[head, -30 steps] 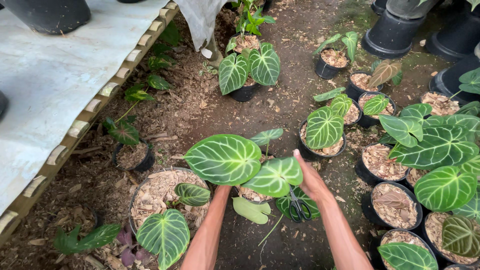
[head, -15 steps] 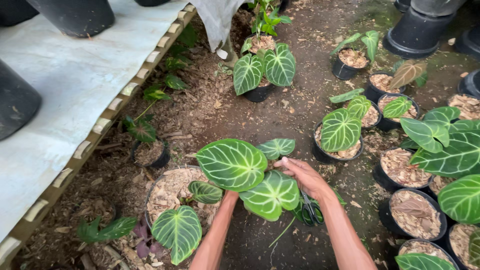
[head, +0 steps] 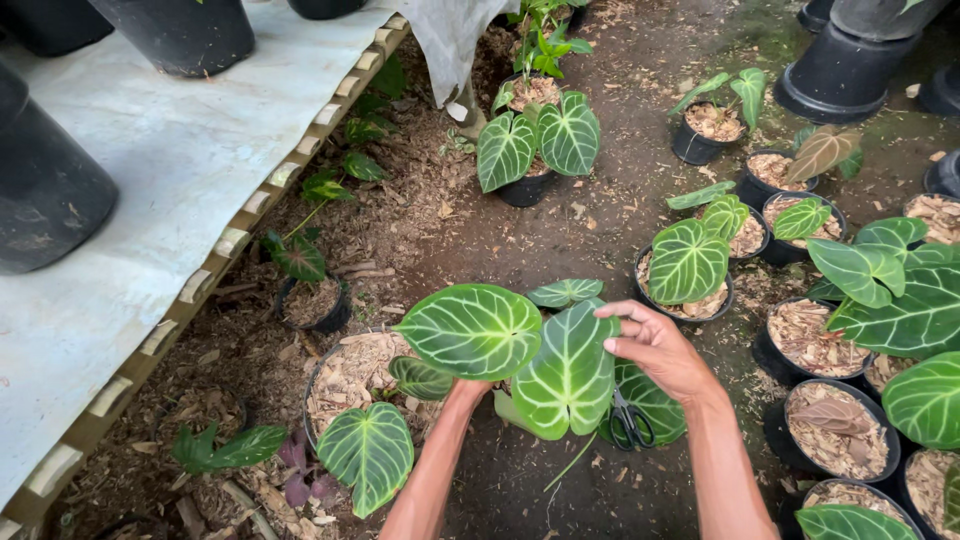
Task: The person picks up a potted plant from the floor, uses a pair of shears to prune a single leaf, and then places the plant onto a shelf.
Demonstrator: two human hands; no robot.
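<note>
Right hand shifted onto veined leaf, pinching its edge, left hand hidden, grip untellable

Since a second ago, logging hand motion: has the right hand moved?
Yes. The right hand has come left, from beside the scissors onto the middle leaf, gripping its edge.

Bare dirt path runs open up the middle; potted plants crowd right, raised bench blocks left.

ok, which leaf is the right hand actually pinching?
The upright heart-shaped leaf in the middle: the right hand grips its top right edge. The broader leaf left of it lies flat, untouched.
</note>
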